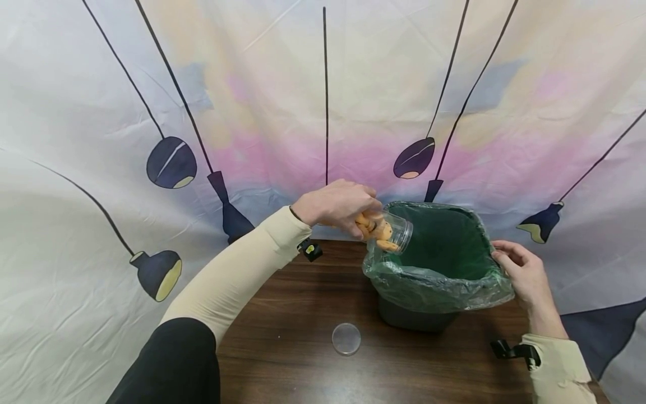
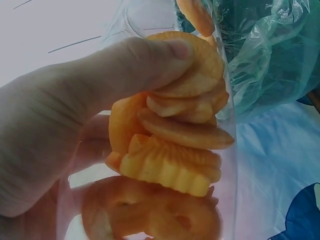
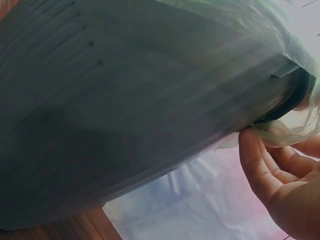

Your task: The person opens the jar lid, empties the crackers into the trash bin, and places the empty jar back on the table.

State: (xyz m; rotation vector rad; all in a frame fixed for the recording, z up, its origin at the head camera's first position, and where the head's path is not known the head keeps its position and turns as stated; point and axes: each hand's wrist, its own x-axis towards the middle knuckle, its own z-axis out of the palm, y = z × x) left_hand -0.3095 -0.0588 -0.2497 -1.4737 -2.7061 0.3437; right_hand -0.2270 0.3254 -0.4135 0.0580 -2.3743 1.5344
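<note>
Crackers [image 1: 375,229] fill a clear jar [image 1: 387,230] gripped in the left hand [image 1: 335,205] at frame centre, its mouth tipped over the bin [image 1: 439,292]'s left rim. Emptying seems under way; tipping steeper looks needed next. The right hand [image 1: 522,272], fingers loosely curled, touches the green liner [image 1: 492,283] at right.

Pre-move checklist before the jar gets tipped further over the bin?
1. Left hand grips the clear jar: ok.
2. Jar mouth over the green bin liner opening: ok.
3. Lid off, lying on the table: ok.
4. Right hand touches the liner at the bin's rim: ok.
5. Crackers loose enough to slide out: cannot tell.
6. Bin base flat on the table: cannot tell.
</note>
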